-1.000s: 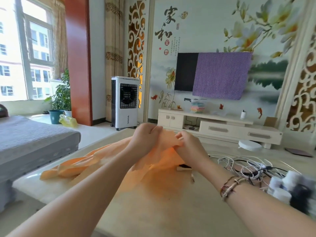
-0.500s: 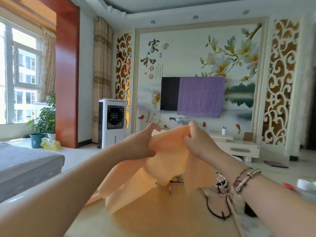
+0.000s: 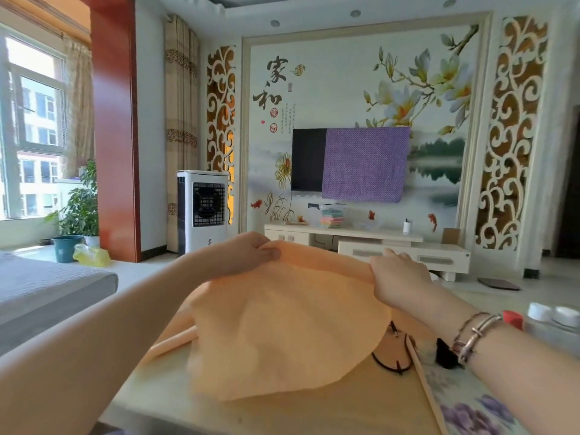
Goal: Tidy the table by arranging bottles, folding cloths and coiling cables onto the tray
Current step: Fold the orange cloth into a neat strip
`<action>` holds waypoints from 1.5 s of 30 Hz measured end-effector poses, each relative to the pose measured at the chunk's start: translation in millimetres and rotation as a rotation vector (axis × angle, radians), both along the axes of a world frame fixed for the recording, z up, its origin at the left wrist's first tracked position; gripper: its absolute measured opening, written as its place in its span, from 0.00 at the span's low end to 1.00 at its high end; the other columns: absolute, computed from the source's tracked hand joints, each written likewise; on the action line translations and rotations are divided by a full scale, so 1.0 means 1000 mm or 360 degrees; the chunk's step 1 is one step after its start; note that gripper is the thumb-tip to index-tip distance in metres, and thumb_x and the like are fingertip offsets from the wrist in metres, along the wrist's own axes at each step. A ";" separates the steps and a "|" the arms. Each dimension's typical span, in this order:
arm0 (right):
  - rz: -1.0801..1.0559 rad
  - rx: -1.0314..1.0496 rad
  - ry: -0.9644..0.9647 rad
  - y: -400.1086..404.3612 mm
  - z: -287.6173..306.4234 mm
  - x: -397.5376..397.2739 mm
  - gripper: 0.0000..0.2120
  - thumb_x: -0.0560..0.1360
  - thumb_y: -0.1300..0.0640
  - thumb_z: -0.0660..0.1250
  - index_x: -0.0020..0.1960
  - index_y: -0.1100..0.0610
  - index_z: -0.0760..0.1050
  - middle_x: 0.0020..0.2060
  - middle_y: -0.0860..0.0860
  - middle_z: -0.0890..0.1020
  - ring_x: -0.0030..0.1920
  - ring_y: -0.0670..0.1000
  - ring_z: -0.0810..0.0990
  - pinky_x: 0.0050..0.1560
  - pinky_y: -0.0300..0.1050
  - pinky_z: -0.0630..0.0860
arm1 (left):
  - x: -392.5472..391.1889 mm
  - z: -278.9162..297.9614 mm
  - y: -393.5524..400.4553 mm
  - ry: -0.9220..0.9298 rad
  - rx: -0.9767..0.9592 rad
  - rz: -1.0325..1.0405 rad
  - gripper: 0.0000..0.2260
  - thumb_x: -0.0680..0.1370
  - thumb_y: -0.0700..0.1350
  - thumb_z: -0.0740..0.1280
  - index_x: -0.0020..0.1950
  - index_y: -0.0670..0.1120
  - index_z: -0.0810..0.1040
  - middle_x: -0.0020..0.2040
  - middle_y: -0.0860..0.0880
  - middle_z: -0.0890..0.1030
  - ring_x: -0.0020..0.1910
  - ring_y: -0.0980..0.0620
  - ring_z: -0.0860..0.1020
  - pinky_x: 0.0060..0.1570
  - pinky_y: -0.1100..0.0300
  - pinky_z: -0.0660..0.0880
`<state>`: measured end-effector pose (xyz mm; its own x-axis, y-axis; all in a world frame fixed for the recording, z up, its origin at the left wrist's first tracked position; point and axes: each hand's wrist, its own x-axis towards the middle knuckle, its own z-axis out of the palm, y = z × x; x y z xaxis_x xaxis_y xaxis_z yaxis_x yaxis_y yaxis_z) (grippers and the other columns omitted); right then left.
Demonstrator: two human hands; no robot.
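The orange cloth is up off the table now, held by its top edge and hanging in one broad sheet, its lower hem just brushing the surface at six o'clock. A second ago it lay in a bunch with both hands close together at its middle; since then the hands have lifted and drawn apart along the edge, so the sheet has opened out. That reads as the set-up for a fold: the cloth is spread and squared, but no crease is made yet.

The left hand pinches the top edge at eleven o'clock, fingers curled over the fabric with the thumb beneath. The right hand grips the same edge at two o'clock, fingers wrapped round a gathered bit of cloth. Both are closed tight on it, with the edge stretched between them.

Out at four o'clock, a dark cable loops on the table just beside the cloth's right hem, uncoiled. Beyond it lies the flowered tray, and at three o'clock the capped bottles stand behind the right wrist. By my reckoning the tidying is at an early stage.
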<state>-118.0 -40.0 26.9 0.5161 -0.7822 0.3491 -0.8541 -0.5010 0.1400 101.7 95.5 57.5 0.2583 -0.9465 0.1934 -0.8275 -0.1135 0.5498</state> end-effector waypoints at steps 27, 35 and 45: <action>0.0947 0.0004 -0.1731 -0.078 0.081 0.057 0.19 0.76 0.67 0.55 0.62 0.52 0.72 0.51 0.51 0.76 0.48 0.52 0.76 0.45 0.47 0.73 | 0.067 0.051 -0.089 0.0046 -0.1407 0.0163 0.24 0.76 0.43 0.55 0.68 0.64 0.67 0.67 0.49 0.69 0.65 0.42 0.70 0.60 0.39 0.72; 0.0399 -0.0195 -0.0576 -0.047 0.008 0.022 0.16 0.75 0.63 0.60 0.60 0.53 0.64 0.38 0.49 0.74 0.35 0.52 0.75 0.30 0.46 0.70 | 0.086 -0.037 -0.031 -0.0553 -0.0769 0.0417 0.22 0.74 0.30 0.62 0.63 0.52 0.74 0.62 0.49 0.68 0.61 0.46 0.69 0.62 0.50 0.71; 0.0502 -0.0149 0.0035 -0.019 -0.095 0.010 0.28 0.73 0.69 0.58 0.70 0.55 0.56 0.60 0.55 0.72 0.60 0.56 0.73 0.54 0.47 0.70 | 0.088 -0.129 0.036 -0.1067 0.0343 0.0380 0.13 0.80 0.57 0.59 0.64 0.62 0.72 0.75 0.54 0.55 0.71 0.48 0.63 0.69 0.51 0.63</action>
<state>-107.9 -58.5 -68.1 0.7361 -0.5476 0.3978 -0.6550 -0.7245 0.2148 189.6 131.2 -71.5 0.3536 -0.9142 0.1981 -0.9171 -0.3805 -0.1192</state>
